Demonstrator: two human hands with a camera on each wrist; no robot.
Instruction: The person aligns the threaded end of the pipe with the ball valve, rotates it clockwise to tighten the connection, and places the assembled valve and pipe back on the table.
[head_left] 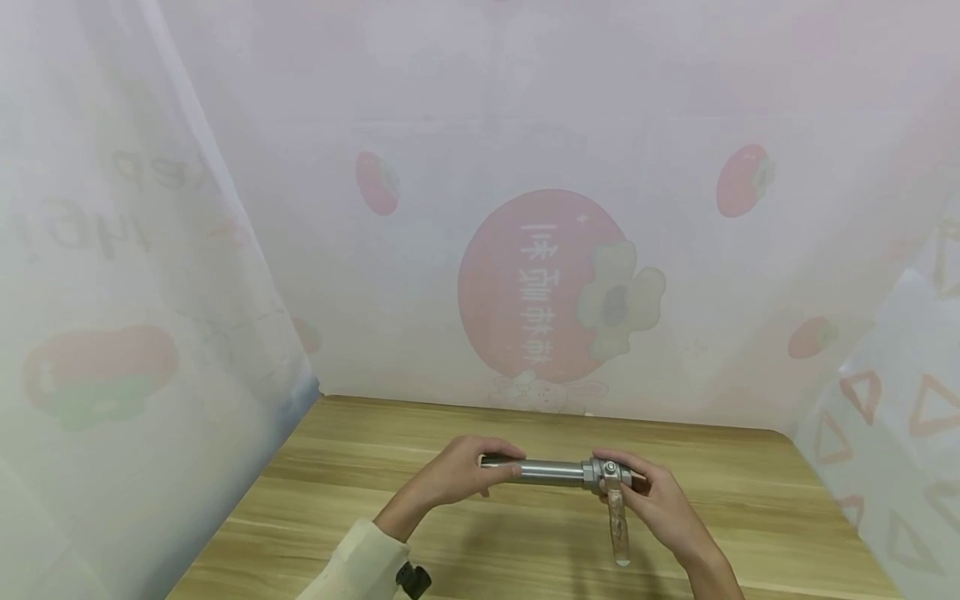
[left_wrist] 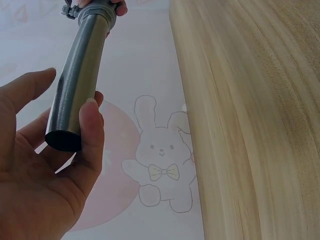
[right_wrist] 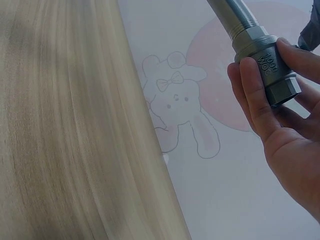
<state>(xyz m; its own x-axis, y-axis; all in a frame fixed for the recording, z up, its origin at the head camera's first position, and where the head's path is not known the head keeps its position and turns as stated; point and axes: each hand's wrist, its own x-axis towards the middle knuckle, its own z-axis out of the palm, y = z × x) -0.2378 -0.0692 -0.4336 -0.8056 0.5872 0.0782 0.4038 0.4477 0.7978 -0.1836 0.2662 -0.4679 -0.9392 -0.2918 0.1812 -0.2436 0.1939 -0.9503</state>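
A smooth steel pipe [head_left: 553, 472] joins a ball valve [head_left: 597, 473], held level above the table in the head view. My left hand [head_left: 459, 471] holds the pipe near its free end, thumb in front and fingers curled around it. In the left wrist view one finger of the left hand [left_wrist: 45, 165] stands off the pipe [left_wrist: 77, 80]. My right hand [head_left: 663, 506] grips the valve body, which shows raised lettering and a hex end in the right wrist view [right_wrist: 272, 65]. The valve's worn lever handle [head_left: 617, 521] points down toward me.
A wood-grain table [head_left: 337, 517] lies below both hands. Pale printed curtains [head_left: 420, 317] stand behind it and along both sides. A dark band with a small device [head_left: 412, 579] sits at the left sleeve [head_left: 363, 558].
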